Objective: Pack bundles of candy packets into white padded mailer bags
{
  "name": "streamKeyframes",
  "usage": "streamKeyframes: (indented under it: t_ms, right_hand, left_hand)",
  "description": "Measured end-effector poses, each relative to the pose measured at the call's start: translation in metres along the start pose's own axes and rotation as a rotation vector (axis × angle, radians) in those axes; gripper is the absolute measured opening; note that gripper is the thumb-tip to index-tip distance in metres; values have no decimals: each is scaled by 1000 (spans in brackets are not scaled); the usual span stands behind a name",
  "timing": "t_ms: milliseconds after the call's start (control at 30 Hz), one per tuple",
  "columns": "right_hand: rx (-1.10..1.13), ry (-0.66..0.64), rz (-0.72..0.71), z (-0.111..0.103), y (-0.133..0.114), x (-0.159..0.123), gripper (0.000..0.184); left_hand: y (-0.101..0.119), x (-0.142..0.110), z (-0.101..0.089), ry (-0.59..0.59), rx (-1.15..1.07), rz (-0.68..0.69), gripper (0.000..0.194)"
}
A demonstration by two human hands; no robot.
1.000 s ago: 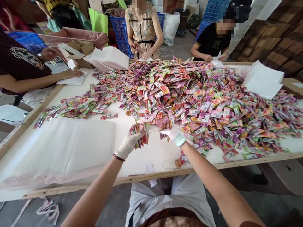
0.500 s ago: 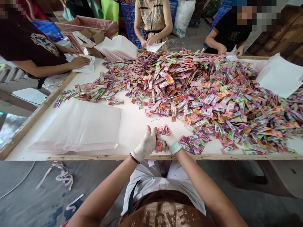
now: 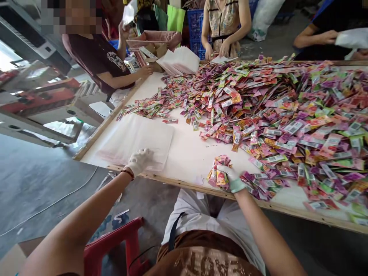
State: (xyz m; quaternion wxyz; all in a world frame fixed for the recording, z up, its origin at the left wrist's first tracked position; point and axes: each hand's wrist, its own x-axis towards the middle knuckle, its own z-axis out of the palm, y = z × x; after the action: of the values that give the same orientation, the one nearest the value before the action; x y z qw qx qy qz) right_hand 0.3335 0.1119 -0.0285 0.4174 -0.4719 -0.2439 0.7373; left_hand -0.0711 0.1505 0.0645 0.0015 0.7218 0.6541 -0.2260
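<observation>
My right hand [image 3: 231, 178], in a white glove, is closed round a bundle of colourful sachets [image 3: 217, 174] near the table's front edge. My left hand [image 3: 139, 160], also gloved, rests with fingers spread on the near corner of a stack of clear plastic bags [image 3: 138, 138] lying flat on the white table [image 3: 186, 151]. A big heap of colourful sachets [image 3: 276, 111] covers the table's middle and right, just beyond my right hand.
Three other people work at the table's far and left sides, handling white bags. A fanned stack of white bags [image 3: 179, 61] and a cardboard box [image 3: 153, 53] sit at the far left. A red plastic stool [image 3: 115, 241] stands by my left knee. Blue crates stand behind.
My hands have parted: the left has let go of the bundle and moved left onto the plastic bags. The right keeps the sachets. My view has swung left.
</observation>
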Motion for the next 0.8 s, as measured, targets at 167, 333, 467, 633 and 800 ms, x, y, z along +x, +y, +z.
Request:
streamKeyframes:
  t_ms: [167, 333, 467, 633, 800]
  right_hand:
    - [-348, -14, -196, 9, -40, -12, 32]
    - [-986, 28, -476, 36, -69, -18, 34]
    - [-1518, 195, -286, 49, -48, -10, 42]
    - [-1925, 41, -373, 65, -24, -6, 44]
    - [-2010, -61, -314, 72, -30, -1, 41]
  left_hand:
    - [97, 7, -2, 96, -190, 155, 32]
    - [221, 7, -2, 65, -640, 258, 25]
    - [242, 14, 8, 154, -888, 202, 27]
    - [221, 21, 22, 229, -1191, 138, 40]
    - [213, 14, 9, 360, -1154, 169, 30]
